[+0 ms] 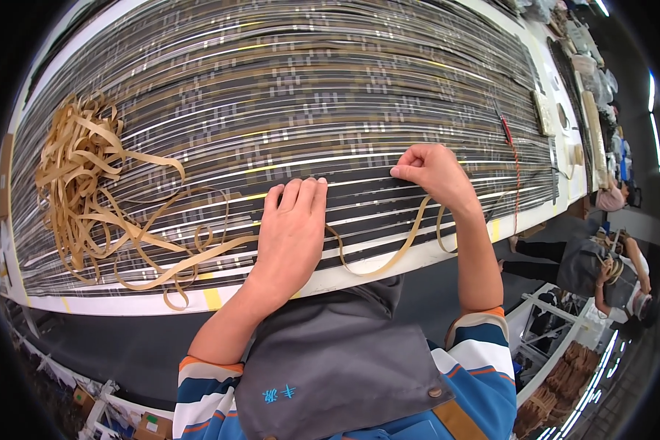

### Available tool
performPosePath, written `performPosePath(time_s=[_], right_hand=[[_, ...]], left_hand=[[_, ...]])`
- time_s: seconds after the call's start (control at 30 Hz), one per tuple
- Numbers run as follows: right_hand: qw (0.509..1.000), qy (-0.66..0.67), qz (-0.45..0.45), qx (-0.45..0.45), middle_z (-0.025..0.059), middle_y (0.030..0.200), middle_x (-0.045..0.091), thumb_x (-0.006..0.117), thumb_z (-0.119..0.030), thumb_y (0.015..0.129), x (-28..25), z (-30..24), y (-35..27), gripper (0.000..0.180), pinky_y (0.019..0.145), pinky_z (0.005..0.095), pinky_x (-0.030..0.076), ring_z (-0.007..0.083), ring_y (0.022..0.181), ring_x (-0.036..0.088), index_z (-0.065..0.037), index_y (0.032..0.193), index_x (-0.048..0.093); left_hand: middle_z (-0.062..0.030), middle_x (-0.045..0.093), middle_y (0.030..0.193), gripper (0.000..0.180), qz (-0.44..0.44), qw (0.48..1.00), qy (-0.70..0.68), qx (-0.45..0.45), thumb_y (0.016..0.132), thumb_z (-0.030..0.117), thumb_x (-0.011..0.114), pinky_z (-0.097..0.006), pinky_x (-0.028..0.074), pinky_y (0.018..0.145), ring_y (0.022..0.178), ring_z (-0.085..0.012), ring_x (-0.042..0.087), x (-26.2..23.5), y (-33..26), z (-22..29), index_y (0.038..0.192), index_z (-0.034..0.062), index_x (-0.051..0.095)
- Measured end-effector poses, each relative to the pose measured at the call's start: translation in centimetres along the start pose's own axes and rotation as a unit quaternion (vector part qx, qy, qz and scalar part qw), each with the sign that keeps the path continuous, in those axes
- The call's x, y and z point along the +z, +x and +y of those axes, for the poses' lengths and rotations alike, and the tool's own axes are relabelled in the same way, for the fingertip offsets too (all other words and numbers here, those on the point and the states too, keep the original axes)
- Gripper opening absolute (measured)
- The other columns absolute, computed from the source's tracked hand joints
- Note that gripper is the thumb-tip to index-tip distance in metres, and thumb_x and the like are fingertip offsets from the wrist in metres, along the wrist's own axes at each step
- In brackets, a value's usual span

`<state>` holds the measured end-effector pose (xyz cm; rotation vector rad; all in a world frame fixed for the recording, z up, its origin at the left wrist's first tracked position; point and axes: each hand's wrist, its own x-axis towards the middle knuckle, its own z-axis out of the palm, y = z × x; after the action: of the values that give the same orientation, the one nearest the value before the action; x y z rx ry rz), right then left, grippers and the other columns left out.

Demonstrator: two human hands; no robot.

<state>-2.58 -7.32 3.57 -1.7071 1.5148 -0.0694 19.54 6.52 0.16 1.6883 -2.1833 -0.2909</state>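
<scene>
Dark striped fabric, with plaid patches and thin white and yellow lines, is spread over a white table. My left hand lies on it near the front edge, palm down, with its fingers stretched out. To its right, my right hand is closed in a pinch just above a white line on the fabric; what is between the fingertips is too small to make out. A flat tan tape loops between my hands, and one end passes up behind my right hand. More tan tape lies heaped at the left.
A slim tool with a red handle lies at the right, with a red cord trailing from it. Beyond it sits a pale block. Plastic-wrapped goods line the far right. A co-worker is beyond the table's right end.
</scene>
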Motion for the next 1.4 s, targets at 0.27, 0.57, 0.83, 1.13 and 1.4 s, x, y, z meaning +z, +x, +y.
performPosePath(time_s=[0.27,0.57,0.83,1.13,1.4], right_hand=[[0.999,-0.046,0.006,0.011,0.0004,0.065,0.062,0.080,-0.019,0.081,0.1,-0.4,0.2,0.020,0.056,0.0259,0.044,0.0074,0.060,0.054,-0.001,0.081,0.071],[0.998,-0.065,-0.002,0.016,0.0032,0.067,0.065,0.080,-0.018,0.081,0.3,-0.4,0.4,0.020,0.058,0.0268,0.047,0.0086,0.062,0.058,-0.001,0.081,0.070],[0.991,-0.134,0.018,0.012,0.0083,0.066,0.064,0.080,-0.021,0.081,0.6,-0.9,0.2,0.026,0.060,0.0339,0.049,0.0158,0.063,0.060,0.001,0.078,0.066],[0.983,-0.177,0.024,-0.030,0.0185,0.070,0.066,0.082,-0.022,0.076,0.3,-1.4,0.6,0.032,0.067,0.0414,0.051,0.0318,0.070,0.065,0.002,0.077,0.062],[0.974,-0.213,0.025,-0.072,0.0236,0.074,0.066,0.083,-0.031,0.073,-0.2,-0.1,1.1,0.042,0.068,0.0434,0.052,0.0372,0.072,0.067,0.007,0.075,0.066]], left_hand=[[-0.0145,0.056,0.116,0.052,-0.003,1.000,-0.012,-0.010,0.076,-0.005,0.057,-0.043,0.039,0.103,0.115,-0.0291,0.051,-0.2,0.1,0.0,0.128,-0.0081,0.054],[-0.0150,0.056,0.114,0.051,-0.001,1.000,-0.001,0.000,0.079,-0.001,0.057,-0.044,0.038,0.104,0.115,-0.0283,0.051,-0.1,-0.1,-0.1,0.129,-0.0095,0.053],[-0.0155,0.056,0.114,0.052,0.004,1.000,-0.011,0.002,0.078,-0.001,0.057,-0.044,0.038,0.104,0.115,-0.0287,0.051,-0.1,-0.1,-0.1,0.129,-0.0099,0.053],[-0.0194,0.057,0.121,0.052,-0.003,0.999,-0.051,-0.009,0.075,-0.005,0.058,-0.043,0.041,0.102,0.116,-0.0340,0.053,-0.2,0.4,1.3,0.127,-0.0078,0.055],[-0.0171,0.056,0.118,0.049,-0.004,0.998,-0.020,0.062,0.078,-0.001,0.056,-0.040,0.042,0.098,0.113,-0.0309,0.053,4.5,4.7,6.0,0.126,-0.0091,0.054]])
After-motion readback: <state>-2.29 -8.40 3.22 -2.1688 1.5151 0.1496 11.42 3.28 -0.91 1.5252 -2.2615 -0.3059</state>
